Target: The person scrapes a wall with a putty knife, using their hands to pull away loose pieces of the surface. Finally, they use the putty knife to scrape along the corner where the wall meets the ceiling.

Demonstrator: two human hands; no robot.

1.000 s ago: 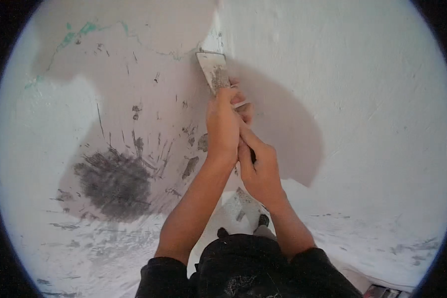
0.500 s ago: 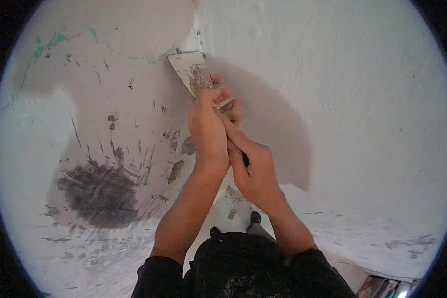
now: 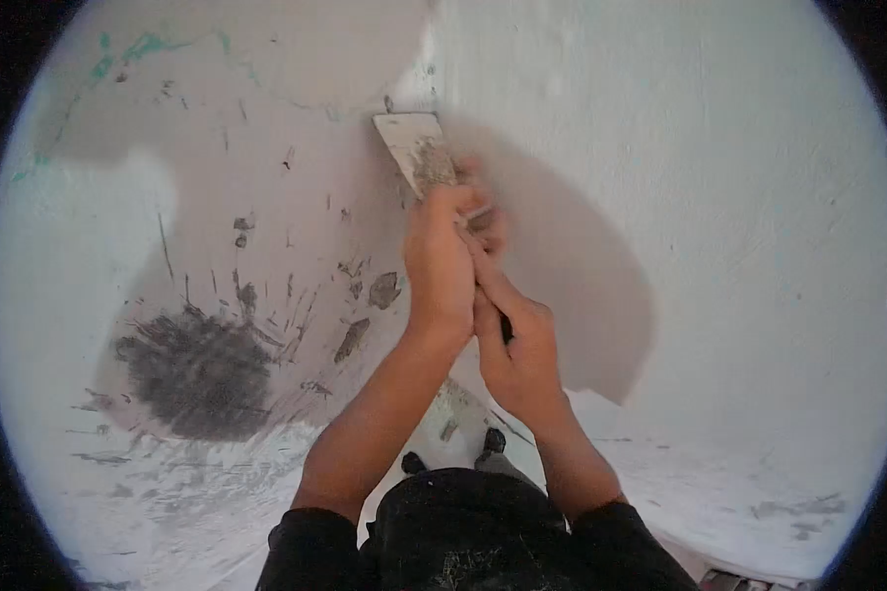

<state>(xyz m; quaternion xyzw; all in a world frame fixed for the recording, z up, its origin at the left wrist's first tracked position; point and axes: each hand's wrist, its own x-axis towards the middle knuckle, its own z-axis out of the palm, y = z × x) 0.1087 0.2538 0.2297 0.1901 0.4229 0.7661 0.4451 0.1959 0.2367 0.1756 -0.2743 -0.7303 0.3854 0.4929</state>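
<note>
A wide scraper with a pale, dirt-smeared blade lies against the wall, its broad edge pointing up. My left hand is wrapped round the scraper just below the blade. Lower down, my right hand grips the handle's dark end, with a finger stretched up along it. Most of the handle is hidden by both hands. A small dark chip shows at the blade's upper edge. Grey-brown patches mark the wall left of my hands.
A large dark rough patch with streaks is at the lower left of the wall. Green marks run along the upper left. My dark shoes show on the floor below. Some dark items stand at the bottom right.
The scraper and both hands appear farther right in view. The wall marks have also shifted, as the camera view has moved. Both hands keep their grip.
</note>
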